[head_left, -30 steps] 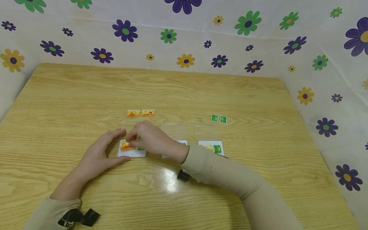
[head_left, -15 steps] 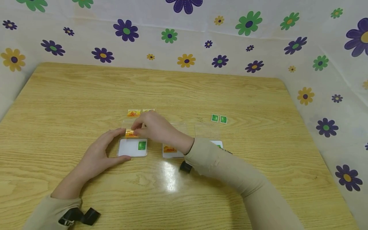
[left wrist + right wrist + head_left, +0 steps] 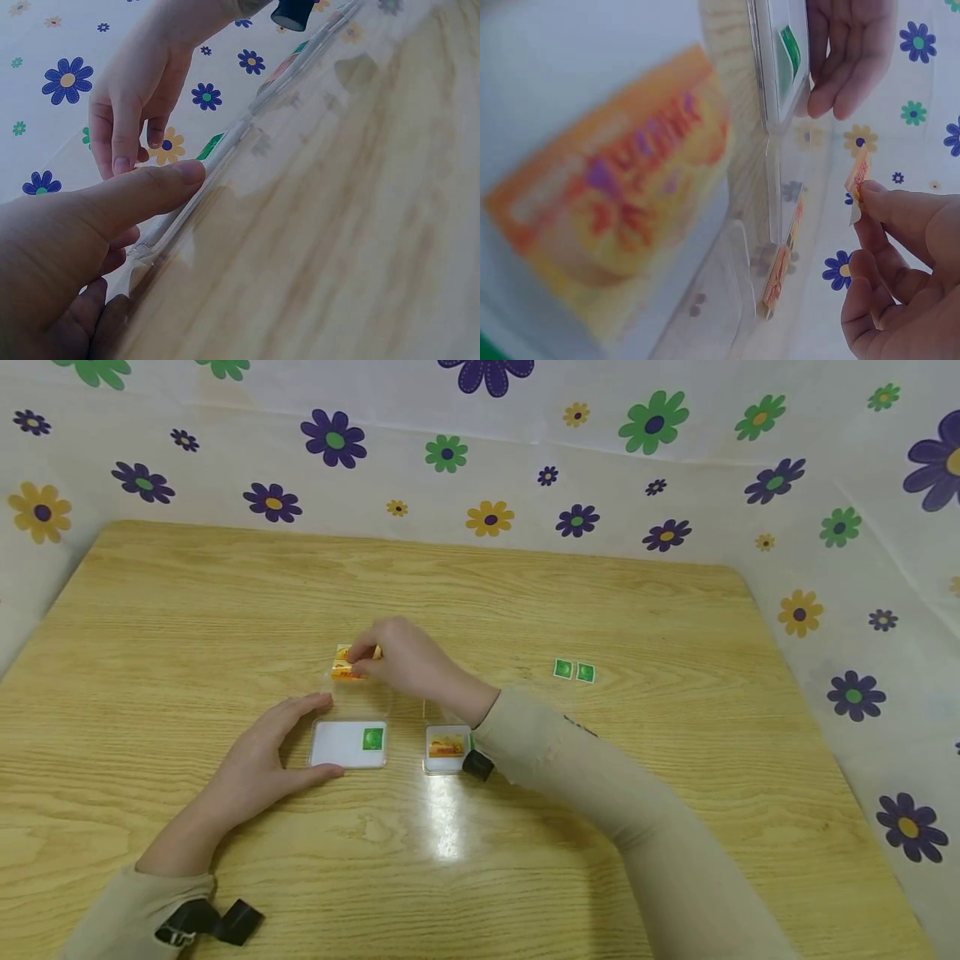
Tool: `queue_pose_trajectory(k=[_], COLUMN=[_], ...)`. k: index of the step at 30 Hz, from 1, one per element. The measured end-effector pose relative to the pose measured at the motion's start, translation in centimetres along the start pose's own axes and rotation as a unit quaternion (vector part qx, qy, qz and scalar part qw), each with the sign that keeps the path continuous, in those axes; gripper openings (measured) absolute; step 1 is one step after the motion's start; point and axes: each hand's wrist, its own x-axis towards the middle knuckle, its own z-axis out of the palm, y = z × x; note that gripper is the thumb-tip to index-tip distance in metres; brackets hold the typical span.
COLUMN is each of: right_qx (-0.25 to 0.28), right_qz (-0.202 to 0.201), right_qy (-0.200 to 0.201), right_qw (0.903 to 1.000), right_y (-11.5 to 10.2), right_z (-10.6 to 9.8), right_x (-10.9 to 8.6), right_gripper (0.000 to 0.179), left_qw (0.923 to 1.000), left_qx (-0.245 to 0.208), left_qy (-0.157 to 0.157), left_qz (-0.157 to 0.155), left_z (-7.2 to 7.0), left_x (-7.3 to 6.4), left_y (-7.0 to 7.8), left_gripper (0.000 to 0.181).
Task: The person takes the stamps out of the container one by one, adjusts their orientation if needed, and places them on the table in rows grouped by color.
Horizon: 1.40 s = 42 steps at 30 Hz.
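Note:
My right hand pinches a small orange-yellow printed paper piece between thumb and fingers. It is beyond the left case's lid, where the held piece overlaps another orange paper piece in the head view; a further one is mostly hidden by the hand. My left hand lies round the left end of a flat clear plastic case, its thumb along the near edge and its forefinger by the opened clear lid. A small green paper piece lies at the right of the case's white base.
Right of it, a second case holds another orange paper piece; its green piece is mostly behind my right wrist. The sleeve hides the place of a third case. Two green paper pieces lie at the back right of the wooden table.
My right hand has lifted the orange paper piece off the left case's white base and carried it away from me, past the lid, to the other orange pieces. My left hand has stayed put.

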Motion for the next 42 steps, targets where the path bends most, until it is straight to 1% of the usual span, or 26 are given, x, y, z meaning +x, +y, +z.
queue_pose_trajectory(k=[8, 15, 23, 28, 33, 42], right_qx=[-0.019, -0.016, -0.039, -0.037, -0.033, -0.030], right_qz=[0.006, 0.027, 0.050, 0.059, 0.062, 0.053], right_qy=[0.005, -0.022, -0.038, -0.046, -0.048, -0.051], right_qw=[0.9998, 0.9993, 0.9973, 0.9966, 0.9964, 0.9968], right_y=[-0.2, -0.7, -0.9, -0.8, -0.7, -0.5], right_z=[-0.1, 0.0, 0.8, 1.3, 1.6, 2.0], right_x=[2.2, 4.4, 6.2, 6.9, 7.2, 7.4], right_gripper=[0.014, 0.018, 0.017, 0.016, 0.014, 0.014], left_qw=[1.0000, 0.9999, 0.9999, 0.9999, 1.0000, 1.0000], left_qx=[-0.002, 0.005, 0.000, 0.004, 0.003, -0.002], left_qy=[-0.001, 0.002, 0.000, 0.001, -0.001, -0.004], left_qz=[0.001, 0.009, 0.010, 0.012, 0.009, 0.002], left_z=[0.1, 0.2, 0.1, 0.1, 0.2, 0.1], left_x=[-0.1, 0.0, 0.1, 0.1, 0.1, -0.1], left_y=[-0.1, -0.2, -0.1, -0.1, -0.2, -0.3], left_gripper=[0.082, 0.082, 0.081, 0.081, 0.081, 0.080])
